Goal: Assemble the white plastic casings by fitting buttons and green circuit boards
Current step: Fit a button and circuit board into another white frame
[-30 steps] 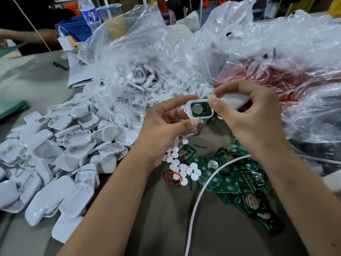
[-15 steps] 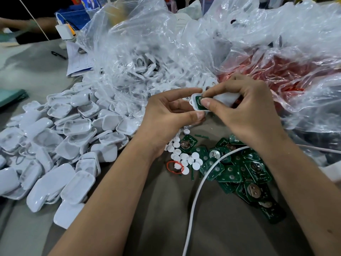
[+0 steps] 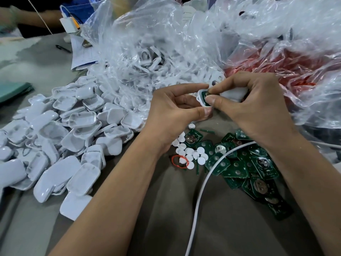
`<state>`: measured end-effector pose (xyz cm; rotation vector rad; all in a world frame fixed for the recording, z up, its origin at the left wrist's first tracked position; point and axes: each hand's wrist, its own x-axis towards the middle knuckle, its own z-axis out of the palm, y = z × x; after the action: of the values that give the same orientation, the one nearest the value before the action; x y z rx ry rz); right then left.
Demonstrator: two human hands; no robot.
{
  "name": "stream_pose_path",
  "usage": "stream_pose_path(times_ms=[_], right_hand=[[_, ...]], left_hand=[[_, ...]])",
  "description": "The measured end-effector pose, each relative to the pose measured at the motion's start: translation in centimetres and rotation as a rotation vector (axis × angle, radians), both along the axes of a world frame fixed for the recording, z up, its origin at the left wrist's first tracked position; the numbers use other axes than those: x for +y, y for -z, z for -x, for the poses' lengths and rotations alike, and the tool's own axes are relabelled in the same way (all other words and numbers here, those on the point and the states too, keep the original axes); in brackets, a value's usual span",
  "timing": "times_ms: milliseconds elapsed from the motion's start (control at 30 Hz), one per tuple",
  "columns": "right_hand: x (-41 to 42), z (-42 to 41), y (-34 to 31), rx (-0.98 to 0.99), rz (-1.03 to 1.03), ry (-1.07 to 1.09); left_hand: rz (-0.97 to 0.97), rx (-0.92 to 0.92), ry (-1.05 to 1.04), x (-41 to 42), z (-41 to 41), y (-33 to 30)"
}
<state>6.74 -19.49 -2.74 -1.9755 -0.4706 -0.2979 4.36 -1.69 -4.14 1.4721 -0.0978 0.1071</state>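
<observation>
**Hands pinch a casing with its green board above the parts piles**

Left hand [image 3: 173,108] and right hand [image 3: 245,106] meet in mid-air over the table [image 3: 156,209], both holding one small white casing [image 3: 200,97]. The left hand's forefinger reaches over the casing's top edge and its thumb lies under it, so the part sits pinched between them. The right hand's thumb and forefinger are curled in and press on the green circuit board [image 3: 204,94] seated in the casing's open face; only a sliver of green shows between the fingertips. The right hand's other fingers are curled round a second white piece [image 3: 232,95] tucked in its palm.

Below the hands, on the table, lies a scatter of small white round buttons [image 3: 190,151], and a red rubber band [image 3: 180,161] rests among them. Just to their right is a heap of loose green circuit boards [image 3: 245,167], several bearing round metal contacts. A white cable [image 3: 200,196] curves across that heap and runs down toward the near edge.

A large spread of empty white casing halves [image 3: 73,137] covers the table on the left, some lying open side up and some shell side up. Behind the hands, crumpled clear plastic bags [image 3: 184,45] hold more white parts, and a reddish bag [image 3: 287,71] lies behind the right hand. Papers [image 3: 83,54] lie at the far left of the bags.
</observation>
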Motion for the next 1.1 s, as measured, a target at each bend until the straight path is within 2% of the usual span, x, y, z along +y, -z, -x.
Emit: stream_pose_path(times_ms=[633, 833, 1100], right_hand=[[-0.1, -0.2, 0.2, 0.149, 0.045, 0.026], [-0.1, -0.2, 0.1, 0.158, 0.031, 0.047], [0.0, -0.2, 0.2, 0.134, 0.136, 0.082]], left_hand=[[-0.156, -0.030, -0.041, -0.1, 0.1, 0.7], [-0.111, -0.007, -0.042, -0.2, -0.1, 0.8], [-0.108, 0.056, -0.031, -0.3, -0.5, 1.2]])
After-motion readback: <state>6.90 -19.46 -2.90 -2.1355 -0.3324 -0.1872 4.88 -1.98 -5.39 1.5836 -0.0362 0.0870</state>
